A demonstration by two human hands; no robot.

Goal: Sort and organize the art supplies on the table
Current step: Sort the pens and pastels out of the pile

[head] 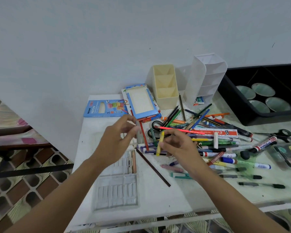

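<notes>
Yellow crayon (pixel 160 143): pinched near-upright by right hand (pixel 180 147). Grey crayon (pixel 139 133): pinched upright by left hand (pixel 118 142), just beyond tray (pixel 116 190). Two sticks (pixel 132 161) are kept in tray.

Plain pale wall (pixel 107 39), white table (pixel 158 195), brown-patterned tiled floor (pixel 23 182) at left.

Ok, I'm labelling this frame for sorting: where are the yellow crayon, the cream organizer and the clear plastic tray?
yellow crayon (pixel 162 137), head view, on its upper shaft.
cream organizer (pixel 168 103), head view, on its front wall.
clear plastic tray (pixel 116 192), head view, on its bare lower half.
</notes>
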